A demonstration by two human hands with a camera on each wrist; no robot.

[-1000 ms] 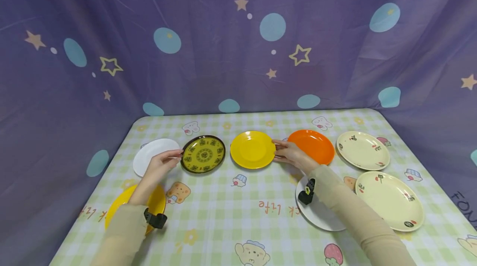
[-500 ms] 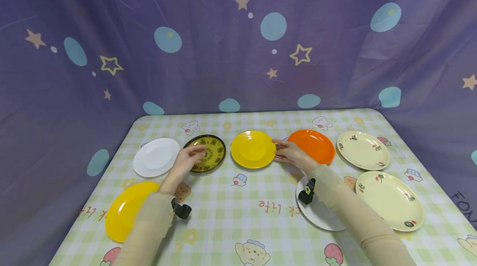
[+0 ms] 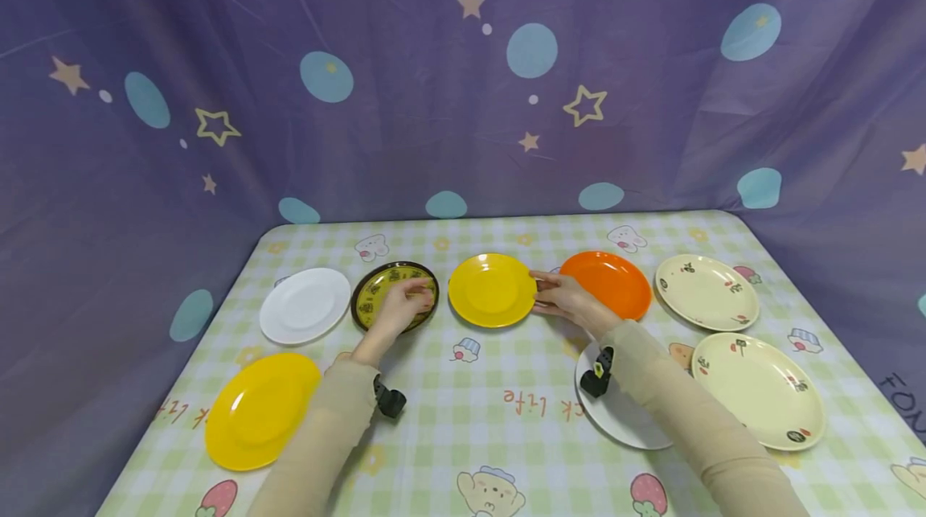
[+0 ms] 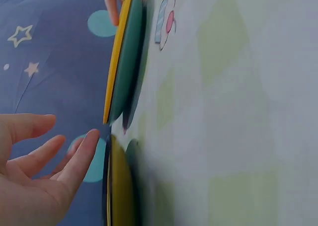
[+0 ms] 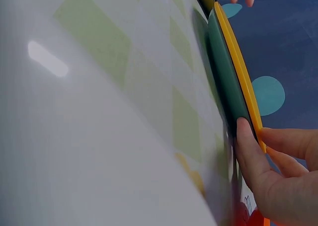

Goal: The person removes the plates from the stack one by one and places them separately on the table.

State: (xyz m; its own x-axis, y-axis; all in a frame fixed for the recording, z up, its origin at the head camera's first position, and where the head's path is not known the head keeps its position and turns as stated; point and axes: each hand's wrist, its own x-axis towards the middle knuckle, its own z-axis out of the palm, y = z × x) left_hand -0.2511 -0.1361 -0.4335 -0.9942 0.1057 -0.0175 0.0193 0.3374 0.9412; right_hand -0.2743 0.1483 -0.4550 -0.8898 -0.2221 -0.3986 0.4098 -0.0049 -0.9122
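Near the table's back middle, a small round yellow plate (image 3: 486, 292) has its right rim pinched between the thumb and fingers of my right hand (image 3: 567, 298). Its dark green side shows in the left wrist view, below the yellow rim (image 4: 115, 69). To its left lies a dark-rimmed, olive-yellow patterned plate (image 3: 370, 300). My left hand (image 3: 401, 308) hovers over that plate and hides part of it. The left wrist view has the left fingers (image 4: 82, 161) apart and holding nothing. Thumb (image 5: 248, 146) underneath and fingers on top, the right hand grips the plate's edge.
A white plate (image 3: 304, 306) and a larger yellow plate (image 3: 256, 412) lie at left. At right are an orange plate (image 3: 608, 280), two cream plates (image 3: 705, 292) with printed motifs, and another white plate (image 3: 622, 420) partly under the right forearm. A purple curtain (image 3: 405, 139) hangs behind.
My left hand has moved right, from the patterned plate's left rim to above its right part, uncovering the white and larger yellow plates. The right hand has stayed on the small yellow plate.
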